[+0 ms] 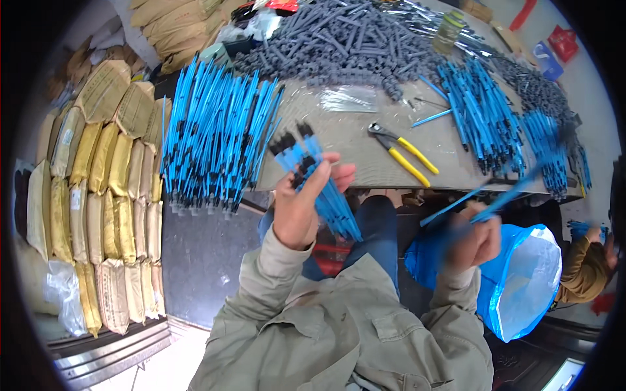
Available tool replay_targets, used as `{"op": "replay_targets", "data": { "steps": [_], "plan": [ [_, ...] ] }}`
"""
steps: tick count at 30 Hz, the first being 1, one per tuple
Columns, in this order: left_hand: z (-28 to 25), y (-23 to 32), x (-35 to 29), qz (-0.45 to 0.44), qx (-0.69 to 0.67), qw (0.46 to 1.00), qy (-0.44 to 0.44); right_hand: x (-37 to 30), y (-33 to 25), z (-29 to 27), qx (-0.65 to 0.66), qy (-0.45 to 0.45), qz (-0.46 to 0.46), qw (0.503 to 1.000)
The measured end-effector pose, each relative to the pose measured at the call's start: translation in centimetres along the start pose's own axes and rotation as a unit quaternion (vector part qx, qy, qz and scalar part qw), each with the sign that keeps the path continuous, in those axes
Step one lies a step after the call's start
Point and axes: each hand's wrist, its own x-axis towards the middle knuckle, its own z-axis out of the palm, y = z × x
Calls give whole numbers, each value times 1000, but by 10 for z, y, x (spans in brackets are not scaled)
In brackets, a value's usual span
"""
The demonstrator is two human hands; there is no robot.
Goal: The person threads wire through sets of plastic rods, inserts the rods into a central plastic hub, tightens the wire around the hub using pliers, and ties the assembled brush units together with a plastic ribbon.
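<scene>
My left hand [297, 208] is closed round a small bundle of thin blue sticks [338, 212] with black fittings at their upper ends, held over my lap by the table's front edge. To the right, my right hand [476, 241] is closed on a few long blue sticks [515, 194]; motion blurs it, so their number cannot be told. A big heap of similar blue sticks [215, 130] lies on the table at the left, and another stack [479, 117] on the right. Between them lie cutting pliers [407, 156] with yellow handles.
Grey plastic pieces [326, 45] cover the table's far side, near a lidded bottle [448, 32]. Clear plastic bags [349, 99] lie mid-table [326, 156]. Packed sacks [104, 195] are stacked left. A blue bag [521, 280] stands right, with another person [583, 267] beyond.
</scene>
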Motion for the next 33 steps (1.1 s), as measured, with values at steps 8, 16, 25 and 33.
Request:
{"op": "replay_targets", "data": {
  "steps": [8, 16, 25, 33],
  "plan": [
    [18, -18, -6, 41, -89, 995, -26, -33, -8, 55, -33, -243, -52, 968],
    [21, -26, -8, 150, -22, 988, 15, -30, -13, 58, -64, -237, -46, 968],
    [11, -30, -9, 148, 25, 989, 17, -43, -11, 66, -14, -220, -2, 975],
    [16, -2, -29, 56, 79, 985, -141, -29, -8, 57, 97, -242, 145, 955]
  ]
}}
